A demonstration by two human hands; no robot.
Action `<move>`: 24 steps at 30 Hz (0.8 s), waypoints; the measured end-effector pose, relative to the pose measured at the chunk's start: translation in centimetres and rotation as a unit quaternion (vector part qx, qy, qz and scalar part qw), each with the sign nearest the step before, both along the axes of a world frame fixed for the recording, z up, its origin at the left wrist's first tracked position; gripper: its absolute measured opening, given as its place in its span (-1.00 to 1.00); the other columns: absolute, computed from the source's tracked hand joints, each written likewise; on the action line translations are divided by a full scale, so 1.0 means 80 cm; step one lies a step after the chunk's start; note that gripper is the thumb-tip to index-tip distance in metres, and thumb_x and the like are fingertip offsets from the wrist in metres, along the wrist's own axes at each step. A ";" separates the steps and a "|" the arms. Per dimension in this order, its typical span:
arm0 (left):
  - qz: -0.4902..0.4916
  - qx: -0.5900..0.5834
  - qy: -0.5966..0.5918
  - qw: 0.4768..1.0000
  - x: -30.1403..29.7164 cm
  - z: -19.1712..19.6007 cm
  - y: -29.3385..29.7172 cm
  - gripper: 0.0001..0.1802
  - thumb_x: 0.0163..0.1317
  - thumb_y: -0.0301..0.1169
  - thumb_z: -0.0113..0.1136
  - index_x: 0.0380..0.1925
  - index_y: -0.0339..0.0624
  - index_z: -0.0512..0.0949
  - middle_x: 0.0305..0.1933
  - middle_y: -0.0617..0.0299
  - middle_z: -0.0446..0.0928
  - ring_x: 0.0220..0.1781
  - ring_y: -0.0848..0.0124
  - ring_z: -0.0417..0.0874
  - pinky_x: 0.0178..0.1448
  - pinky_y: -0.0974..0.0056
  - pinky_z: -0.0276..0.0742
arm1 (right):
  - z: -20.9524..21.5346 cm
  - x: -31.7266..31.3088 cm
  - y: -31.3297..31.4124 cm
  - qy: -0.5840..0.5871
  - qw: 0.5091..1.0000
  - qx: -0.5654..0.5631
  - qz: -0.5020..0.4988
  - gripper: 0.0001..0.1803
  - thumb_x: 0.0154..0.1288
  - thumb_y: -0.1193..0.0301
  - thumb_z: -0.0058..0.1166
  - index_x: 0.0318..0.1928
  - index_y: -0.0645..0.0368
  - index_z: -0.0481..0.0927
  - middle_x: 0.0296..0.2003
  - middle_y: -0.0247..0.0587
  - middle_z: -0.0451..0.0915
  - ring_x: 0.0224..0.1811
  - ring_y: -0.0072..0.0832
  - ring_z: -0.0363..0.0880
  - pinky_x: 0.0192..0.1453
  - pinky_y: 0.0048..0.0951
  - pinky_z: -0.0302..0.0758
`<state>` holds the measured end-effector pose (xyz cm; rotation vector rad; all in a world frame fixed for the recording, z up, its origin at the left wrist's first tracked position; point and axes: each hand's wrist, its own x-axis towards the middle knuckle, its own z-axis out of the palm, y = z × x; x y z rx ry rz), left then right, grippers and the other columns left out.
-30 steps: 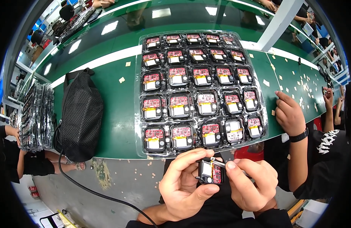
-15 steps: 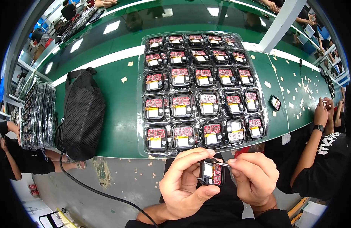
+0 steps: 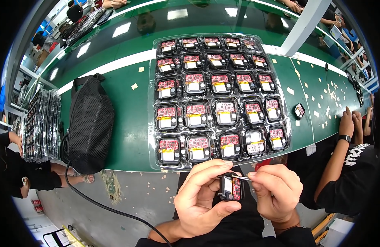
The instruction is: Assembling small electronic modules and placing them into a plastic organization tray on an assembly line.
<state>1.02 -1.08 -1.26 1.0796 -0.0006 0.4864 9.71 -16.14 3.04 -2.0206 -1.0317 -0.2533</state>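
Note:
In my left hand (image 3: 202, 193) I grip a small black device housing (image 3: 232, 188) by its edges, its open side showing a red circuit board and a white block. My right hand (image 3: 276, 191) pinches metal tweezers (image 3: 242, 178), whose tips reach the upper part of the board. Just beyond my hands lies a clear plastic tray (image 3: 153, 136) with rows of similar black housings, most with a red board, a white block and a yellow strip. One housing (image 3: 256, 142) in the nearest row is turned the other way round.
Left of the tray lies a black mesh bag (image 3: 91, 123) with a black cable (image 3: 111, 205) hanging down. Stacked trays (image 3: 41, 123) stand at far left. On the right are a loose housing (image 3: 298, 111), scattered paper bits and a co-worker's hands (image 3: 349, 121). A grey post (image 3: 303, 31) rises beyond.
The housing in my left hand has tilted slightly and shifted a little to the right. My right hand keeps the tweezers at it, almost unmoved.

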 end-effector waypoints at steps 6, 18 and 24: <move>0.002 0.023 0.012 1.000 0.000 0.002 0.002 -0.30 0.09 -0.52 0.52 0.20 -0.53 0.40 0.28 -0.12 0.34 0.24 0.23 0.54 0.27 0.20 0.61 | -0.005 -0.002 0.003 0.014 1.000 0.008 -0.003 -0.74 -0.01 0.61 0.38 -0.23 0.27 0.71 -0.43 -0.17 0.62 -0.51 -0.37 0.64 -0.49 -0.45 0.56; 0.016 0.023 0.021 0.999 -0.001 0.007 0.002 -0.30 0.09 -0.54 0.50 0.20 -0.55 0.40 0.27 -0.14 0.34 0.24 0.21 0.55 0.27 0.17 0.63 | -0.016 -0.003 0.008 -0.068 0.998 0.002 -0.004 -0.75 0.00 0.66 0.34 -0.22 0.33 0.69 -0.43 -0.18 0.61 -0.59 -0.44 0.57 -0.58 -0.50 0.46; 0.024 0.029 0.016 0.999 0.001 0.005 -0.002 -0.32 0.08 -0.56 0.50 0.19 -0.55 0.41 0.28 -0.15 0.33 0.20 0.19 0.58 0.24 0.18 0.66 | -0.021 -0.006 0.007 -0.082 0.997 0.000 -0.010 -0.71 -0.03 0.66 0.35 -0.21 0.34 0.69 -0.42 -0.18 0.61 -0.58 -0.44 0.58 -0.59 -0.50 0.47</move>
